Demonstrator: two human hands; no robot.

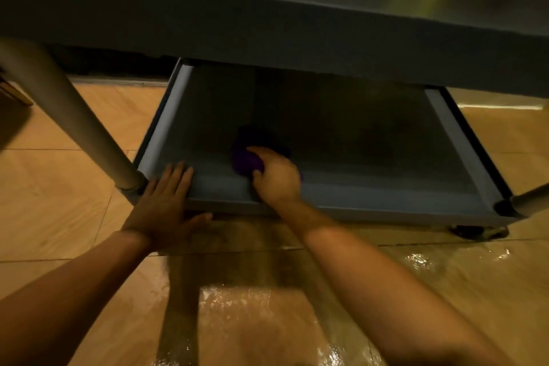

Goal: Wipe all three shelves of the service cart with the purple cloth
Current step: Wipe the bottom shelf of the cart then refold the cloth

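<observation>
The service cart's lowest shelf (371, 202) is a dark grey tray close to the floor, seen from above in dim light. A higher shelf (267, 24) overhangs it and hides its far part. The purple cloth (245, 157) lies bunched on the lowest shelf near its front edge, left of centre. My right hand (276, 178) is closed on the cloth and presses it against the shelf. My left hand (166, 205) lies flat with fingers spread over the shelf's front-left rim, holding nothing.
A round grey cart leg (74, 122) slants up at the left, and another leg (531, 199) shows at the right corner. A caster (469, 230) sits under the front right corner. The tan tiled floor (89, 217) looks glossy with bright reflections in front.
</observation>
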